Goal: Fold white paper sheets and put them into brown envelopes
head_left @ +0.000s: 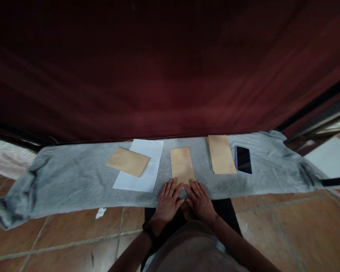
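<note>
A brown paper envelope (182,164) with a small red print at its top right lies upright in front of me on the grey cloth. My left hand (167,200) rests flat on its lower left end, fingers stretched out. On the lower right end lies my right hand (200,202), its fingers also extended and the two hands close together. Both palms face down, and they cover the envelope's near edge. To the left, another brown envelope (128,161) sits slantwise across a white sheet of paper (141,184). A stack of brown envelopes (221,155) lies to the right.
A phone (244,160) with a purple edge lies right of the stack. The grey cloth (82,173) covers a long narrow surface, with a dark red drape (164,94) behind it. A white scrap (101,213) is on the tiled floor (73,234).
</note>
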Demonstrator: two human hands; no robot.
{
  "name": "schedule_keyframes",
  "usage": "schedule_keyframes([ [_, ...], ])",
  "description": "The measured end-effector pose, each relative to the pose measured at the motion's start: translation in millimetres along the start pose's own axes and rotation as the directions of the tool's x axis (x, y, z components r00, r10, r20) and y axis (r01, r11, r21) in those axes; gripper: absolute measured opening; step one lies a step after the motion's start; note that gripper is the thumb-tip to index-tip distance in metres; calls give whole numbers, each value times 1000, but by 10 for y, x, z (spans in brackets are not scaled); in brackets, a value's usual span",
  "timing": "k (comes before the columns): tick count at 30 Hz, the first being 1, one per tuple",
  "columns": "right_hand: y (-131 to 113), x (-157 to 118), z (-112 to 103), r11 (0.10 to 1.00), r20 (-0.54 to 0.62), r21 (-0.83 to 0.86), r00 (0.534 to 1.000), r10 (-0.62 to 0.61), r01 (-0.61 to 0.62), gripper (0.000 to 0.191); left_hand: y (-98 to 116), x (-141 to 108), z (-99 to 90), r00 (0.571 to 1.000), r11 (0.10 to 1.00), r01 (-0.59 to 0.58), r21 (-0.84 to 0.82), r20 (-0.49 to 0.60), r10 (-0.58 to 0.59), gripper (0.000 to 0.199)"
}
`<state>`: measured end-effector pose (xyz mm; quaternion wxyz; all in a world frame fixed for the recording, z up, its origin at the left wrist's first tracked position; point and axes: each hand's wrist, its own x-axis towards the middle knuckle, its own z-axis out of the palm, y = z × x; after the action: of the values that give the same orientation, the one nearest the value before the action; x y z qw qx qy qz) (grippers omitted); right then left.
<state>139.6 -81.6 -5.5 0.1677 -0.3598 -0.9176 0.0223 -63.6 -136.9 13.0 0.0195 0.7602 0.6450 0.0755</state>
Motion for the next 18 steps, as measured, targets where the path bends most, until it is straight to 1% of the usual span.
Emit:
schedule_keyframes([
  [3, 76, -53, -35, 1000, 25, 6, 999, 27, -28, 61, 23, -22, 17, 1000, 1000, 28, -6, 10, -28, 64],
  [6, 150, -108, -69, 999, 45, 9, 998, 39, -40, 62, 64, -44, 50, 997, 997, 80, -10, -3, -80, 67],
  [9, 158, -128, -86, 998, 34, 7, 997, 69, -69, 65, 111, -61, 74, 992, 992, 125, -6, -10, -125, 68],
  [11, 105, -110, -83, 997, 23, 11, 996, 82, -82, 67, 137, -62, 79, 990, 990, 144, -4, -8, -144, 66],
  [14, -32, -55, -59, 998, 39, 50, 999, 22, -24, 64, 160, -50, 75, 986, 986, 164, -27, -4, -164, 62],
  [16, -119, -22, -35, 998, 47, 70, 999, -5, 2, 63, 167, -35, 71, 983, 980, 183, -77, -7, -184, 56],
  [18, -168, -1, -13, 998, 43, 68, 999, 6, -9, 65, 170, -10, 74, 973, 961, 221, -168, -25, -228, 50],
])
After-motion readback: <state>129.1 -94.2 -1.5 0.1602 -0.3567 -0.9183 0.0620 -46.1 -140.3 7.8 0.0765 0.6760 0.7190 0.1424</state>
